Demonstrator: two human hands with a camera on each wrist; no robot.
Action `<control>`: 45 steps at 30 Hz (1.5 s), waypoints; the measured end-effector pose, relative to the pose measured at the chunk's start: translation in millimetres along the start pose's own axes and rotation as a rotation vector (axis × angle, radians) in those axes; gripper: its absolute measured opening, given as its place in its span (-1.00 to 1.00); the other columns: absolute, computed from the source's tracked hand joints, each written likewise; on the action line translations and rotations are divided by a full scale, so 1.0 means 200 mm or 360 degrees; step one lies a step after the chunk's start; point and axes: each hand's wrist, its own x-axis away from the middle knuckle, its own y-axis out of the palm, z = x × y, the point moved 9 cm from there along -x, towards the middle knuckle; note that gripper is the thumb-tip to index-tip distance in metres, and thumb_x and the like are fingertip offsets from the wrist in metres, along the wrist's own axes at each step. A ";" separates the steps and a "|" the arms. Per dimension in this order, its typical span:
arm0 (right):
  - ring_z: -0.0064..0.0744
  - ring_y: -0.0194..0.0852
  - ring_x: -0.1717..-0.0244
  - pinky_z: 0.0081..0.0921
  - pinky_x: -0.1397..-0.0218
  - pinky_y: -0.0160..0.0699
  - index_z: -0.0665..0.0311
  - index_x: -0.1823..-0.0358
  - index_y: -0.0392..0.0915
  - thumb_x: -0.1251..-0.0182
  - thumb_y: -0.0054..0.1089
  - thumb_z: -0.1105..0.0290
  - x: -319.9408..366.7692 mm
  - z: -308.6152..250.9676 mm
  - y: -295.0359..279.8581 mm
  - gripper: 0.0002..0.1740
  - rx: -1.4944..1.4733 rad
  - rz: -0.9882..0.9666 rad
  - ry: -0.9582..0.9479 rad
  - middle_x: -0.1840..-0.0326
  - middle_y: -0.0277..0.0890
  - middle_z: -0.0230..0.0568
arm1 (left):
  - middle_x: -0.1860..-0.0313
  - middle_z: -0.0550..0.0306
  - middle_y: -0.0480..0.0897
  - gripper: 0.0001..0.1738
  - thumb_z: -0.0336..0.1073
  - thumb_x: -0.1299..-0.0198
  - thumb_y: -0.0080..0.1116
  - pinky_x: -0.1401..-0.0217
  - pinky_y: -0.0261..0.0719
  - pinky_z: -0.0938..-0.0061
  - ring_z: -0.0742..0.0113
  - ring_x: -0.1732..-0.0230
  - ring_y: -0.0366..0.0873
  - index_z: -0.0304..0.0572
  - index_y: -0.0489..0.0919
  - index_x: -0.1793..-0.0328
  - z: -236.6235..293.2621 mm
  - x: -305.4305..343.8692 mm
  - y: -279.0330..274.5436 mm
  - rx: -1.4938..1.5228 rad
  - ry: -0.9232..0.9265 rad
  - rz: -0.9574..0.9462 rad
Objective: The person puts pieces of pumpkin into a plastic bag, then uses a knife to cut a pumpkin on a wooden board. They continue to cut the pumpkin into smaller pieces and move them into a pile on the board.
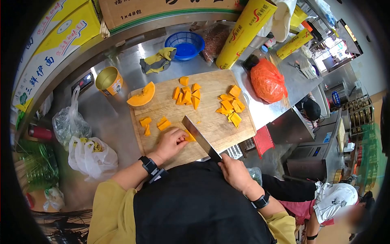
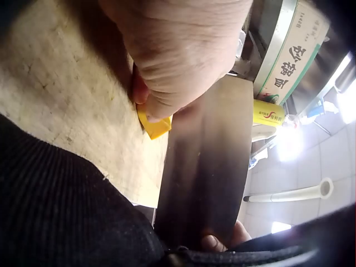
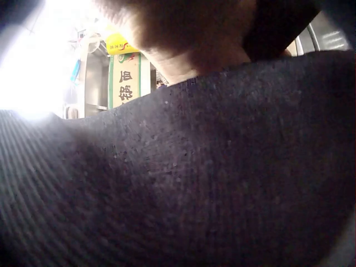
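Note:
My left hand (image 1: 170,143) holds a piece of pumpkin (image 1: 189,136) on the wooden cutting board (image 1: 156,95), fingers curled over it. In the left wrist view, the orange piece (image 2: 156,127) shows under the fingertips, close beside the broad blade. The right hand (image 1: 236,174) grips the handle of a cleaver (image 1: 201,138), whose blade slants across the board's near side just right of the piece. Cut pumpkin chunks (image 1: 187,94) lie in a group at the board's middle, with another pile of chunks (image 1: 231,106) to the right. A curved pumpkin wedge (image 1: 142,94) rests at the left edge.
Behind the board are a yellow-grey glove (image 1: 156,62), a blue basket (image 1: 185,51) and a yellow cling film box (image 1: 245,34). An open tin (image 1: 109,81) and white plastic bags (image 1: 92,156) stand left. An orange-red bag (image 1: 267,81) sits right; another person (image 1: 333,199) is at the lower right.

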 end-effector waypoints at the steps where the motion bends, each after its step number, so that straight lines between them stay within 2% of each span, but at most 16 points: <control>1: 0.33 0.52 0.18 0.10 0.12 0.50 0.33 0.06 0.32 -0.46 0.00 0.37 0.00 0.00 0.00 -0.81 -0.0006 0.0002 -0.0005 0.20 0.55 0.19 | 0.25 0.12 0.54 -0.73 -0.59 -0.08 0.35 0.22 0.65 0.56 0.43 0.30 0.59 -0.33 0.61 0.07 0.00 0.00 0.00 0.0002 0.0002 0.0007; 7: 0.32 0.53 0.18 0.09 0.12 0.50 0.33 0.05 0.30 -0.46 -0.01 0.38 0.00 0.00 0.02 -0.81 -0.0007 0.0005 0.0015 0.20 0.56 0.18 | 0.26 0.12 0.56 -0.72 -0.57 -0.10 0.35 0.22 0.65 0.57 0.44 0.31 0.61 -0.32 0.62 0.03 -0.01 0.00 0.00 0.0039 0.0001 0.0005; 13: 0.31 0.55 0.20 0.08 0.13 0.52 0.33 0.04 0.30 -0.45 -0.01 0.39 -0.01 0.00 0.03 -0.81 0.0061 -0.0039 0.0049 0.20 0.56 0.19 | 0.27 0.10 0.57 -0.77 -0.55 -0.12 0.35 0.22 0.65 0.56 0.41 0.30 0.63 -0.33 0.64 0.07 -0.03 0.01 0.01 0.0000 0.0056 -0.0005; 16: 0.30 0.55 0.21 0.08 0.14 0.53 0.33 0.05 0.31 -0.44 0.00 0.40 -0.02 0.00 0.03 -0.81 0.0099 -0.0056 0.0046 0.19 0.57 0.19 | 0.30 0.06 0.59 -0.83 -0.50 -0.12 0.34 0.26 0.64 0.49 0.29 0.34 0.65 -0.31 0.64 0.15 -0.02 0.00 0.00 0.0013 0.0092 0.0058; 19: 0.30 0.56 0.22 0.08 0.16 0.54 0.34 0.05 0.31 -0.43 0.00 0.41 -0.03 0.00 0.02 -0.81 0.0126 -0.0102 0.0058 0.20 0.57 0.20 | 0.28 0.05 0.60 -0.83 -0.49 -0.12 0.34 0.25 0.64 0.48 0.27 0.33 0.66 -0.30 0.65 0.15 -0.01 0.00 0.00 0.0013 0.0100 0.0039; 22: 0.29 0.56 0.22 0.08 0.17 0.53 0.33 0.04 0.32 -0.42 0.03 0.41 -0.05 0.00 0.01 -0.81 0.0125 -0.0135 0.0056 0.22 0.58 0.20 | 0.27 0.09 0.60 -0.82 -0.53 -0.13 0.35 0.22 0.64 0.55 0.39 0.31 0.63 -0.33 0.67 0.12 -0.01 0.00 0.00 0.0005 0.0090 0.0018; 28: 0.26 0.58 0.25 0.03 0.19 0.57 0.34 0.10 0.32 -0.36 0.00 0.47 -0.13 0.04 0.07 -0.85 0.0133 -0.0211 0.0015 0.26 0.58 0.18 | 0.29 0.09 0.60 -0.81 -0.50 -0.11 0.37 0.25 0.63 0.54 0.37 0.34 0.63 -0.32 0.67 0.13 0.00 0.00 -0.01 -0.0048 0.0164 0.0032; 33: 0.25 0.60 0.26 0.02 0.22 0.58 0.33 0.12 0.33 -0.29 0.03 0.51 -0.27 0.07 0.16 -0.83 0.0139 -0.0198 -0.0091 0.26 0.60 0.17 | 0.28 0.06 0.63 -0.79 -0.46 -0.10 0.38 0.24 0.65 0.49 0.30 0.33 0.65 -0.31 0.65 0.13 -0.02 0.00 0.00 -0.0009 0.0008 -0.0046; 34: 0.13 0.64 0.30 -0.06 0.28 0.61 0.29 0.12 0.35 -0.25 0.06 0.50 -0.26 0.05 0.14 -0.81 0.0252 -0.0163 -0.0180 0.29 0.59 0.07 | 0.27 0.05 0.64 -0.78 -0.45 -0.11 0.38 0.23 0.65 0.47 0.27 0.33 0.67 -0.30 0.65 0.11 -0.03 0.00 0.00 0.0004 -0.0028 -0.0071; 37: -0.03 0.67 0.34 -0.19 0.33 0.64 0.26 0.10 0.37 -0.24 0.06 0.49 -0.23 0.01 0.01 -0.80 0.0615 0.0060 -0.0394 0.31 0.56 -0.05 | 0.29 0.05 0.65 -0.75 -0.44 -0.10 0.39 0.23 0.66 0.47 0.30 0.32 0.67 -0.30 0.64 0.08 -0.08 0.02 0.01 -0.0125 -0.0012 -0.0086; 38: -0.17 0.68 0.34 -0.29 0.36 0.64 0.21 0.09 0.38 -0.24 0.05 0.46 -0.21 0.03 -0.01 -0.79 0.0746 0.0143 -0.0459 0.31 0.50 -0.15 | 0.31 0.04 0.66 -0.75 -0.42 -0.12 0.40 0.23 0.65 0.48 0.32 0.33 0.67 -0.32 0.64 0.09 -0.11 0.02 0.01 -0.0012 -0.0052 -0.0071; 41: -0.16 0.67 0.31 -0.28 0.35 0.63 0.21 0.08 0.38 -0.22 0.06 0.45 -0.10 0.02 -0.14 -0.77 0.0689 0.0271 -0.0528 0.28 0.49 -0.15 | 0.31 0.01 0.65 -0.75 -0.39 -0.16 0.39 0.23 0.63 0.50 0.32 0.34 0.67 -0.34 0.63 0.08 -0.08 0.02 -0.06 -0.0101 -0.0242 -0.0060; 42: -0.15 0.66 0.26 -0.26 0.33 0.63 0.19 0.09 0.37 -0.21 0.08 0.45 -0.06 0.02 -0.18 -0.77 0.0613 0.0263 -0.0510 0.28 0.47 -0.16 | 0.33 0.03 0.64 -0.81 -0.42 -0.22 0.32 0.25 0.62 0.51 0.36 0.33 0.67 -0.32 0.63 0.08 -0.18 0.02 -0.05 0.0220 -0.0298 -0.0005; 43: -0.08 0.65 0.22 -0.21 0.29 0.63 0.20 0.09 0.37 -0.21 0.07 0.47 -0.03 0.03 -0.18 -0.77 0.0532 0.0252 -0.0501 0.27 0.48 -0.12 | 0.34 0.12 0.64 -0.78 -0.47 -0.30 0.18 0.26 0.60 0.54 0.44 0.33 0.65 -0.29 0.61 -0.05 -0.24 0.02 -0.08 0.0470 -0.0324 0.0094; 44: 0.02 0.63 0.24 -0.14 0.27 0.62 0.21 0.08 0.36 -0.21 0.07 0.47 0.00 0.03 -0.19 -0.76 0.0351 0.0224 -0.0439 0.28 0.51 -0.04 | 0.29 0.20 0.63 -0.69 -0.51 -0.35 0.04 0.21 0.59 0.56 0.50 0.25 0.63 -0.25 0.54 -0.20 -0.18 0.00 -0.13 0.0498 -0.0370 0.0124; 45: 0.04 0.62 0.25 -0.13 0.23 0.63 0.17 -0.01 0.42 -0.18 0.16 0.46 0.01 0.10 -0.12 -0.66 0.0224 0.0165 -0.0359 0.15 0.55 -0.07 | 0.16 0.18 0.64 -0.65 -0.47 -0.41 -0.01 0.10 0.59 0.57 0.49 0.13 0.62 -0.24 0.49 -0.29 -0.12 -0.03 -0.14 0.0731 -0.0315 0.0064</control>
